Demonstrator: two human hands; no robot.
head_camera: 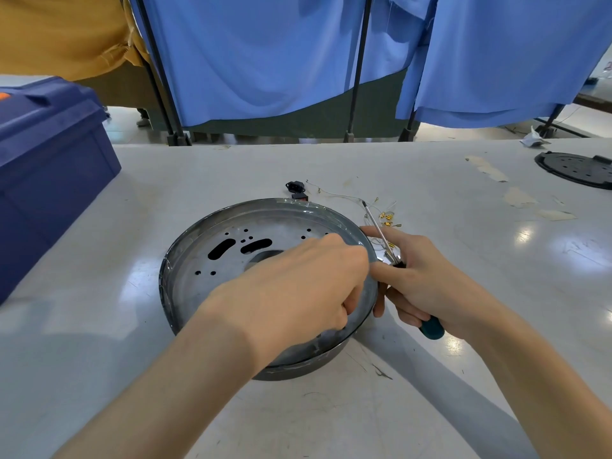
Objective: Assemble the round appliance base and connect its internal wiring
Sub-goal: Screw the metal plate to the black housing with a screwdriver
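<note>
your left hand [291, 286] curls over the base [205, 260] on the table [414, 167], seemingly steadying its right rim, grasp hidden, while your right hand [427, 279] grips a screwdriver [381, 234], tip parked toward the wires [385, 216].

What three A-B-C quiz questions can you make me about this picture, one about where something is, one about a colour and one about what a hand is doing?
1. Where is the blue box from the round metal base?
A. To its left
B. To its right
C. Inside it

2. What colour is the end of the screwdriver handle?
A. Red
B. Teal
C. Yellow

3. What is the right hand doing?
A. Lying flat and empty
B. Gripping the screwdriver
C. Lifting the base

Answers: 1 A, the box sits at the far left; 2 B, teal pokes out below the fingers; 3 B, its fingers curl round the handle.
</note>
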